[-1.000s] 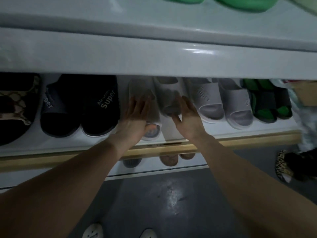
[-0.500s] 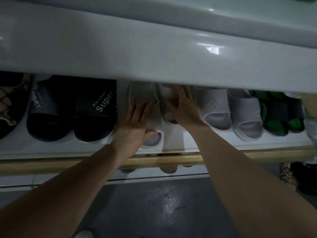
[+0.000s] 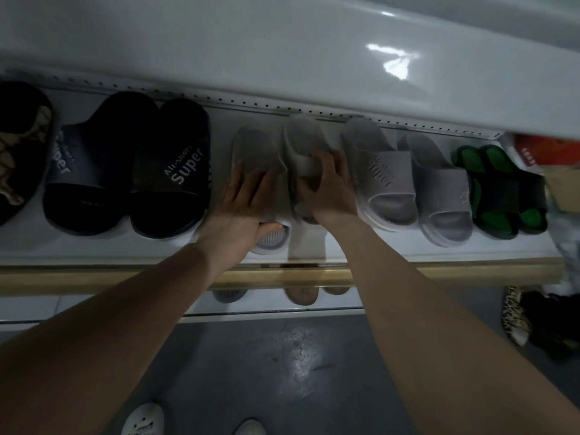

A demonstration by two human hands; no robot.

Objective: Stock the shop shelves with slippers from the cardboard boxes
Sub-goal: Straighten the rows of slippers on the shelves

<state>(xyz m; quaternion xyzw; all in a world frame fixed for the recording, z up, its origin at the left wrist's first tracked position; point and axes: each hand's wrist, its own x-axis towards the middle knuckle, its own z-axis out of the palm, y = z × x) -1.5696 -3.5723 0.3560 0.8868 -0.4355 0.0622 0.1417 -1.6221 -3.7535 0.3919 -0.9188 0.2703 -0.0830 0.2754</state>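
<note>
Head view: my left grip (image 3: 241, 199) lies flat, fingers spread, pressing the left slipper (image 3: 251, 149) onto the shelf (image 3: 439, 256). My right grip (image 3: 329, 189) curls round the strap of the right slipper (image 3: 303, 136), which sits crooked against its mate. I'd turn it straight, toes level with the grey pair (image 3: 408, 183) beside it, while pinning the left one.

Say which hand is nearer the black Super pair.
Left. The left hand rests on the grey slipper beside the black Super pair; the right hand holds the second grey slipper.
</note>
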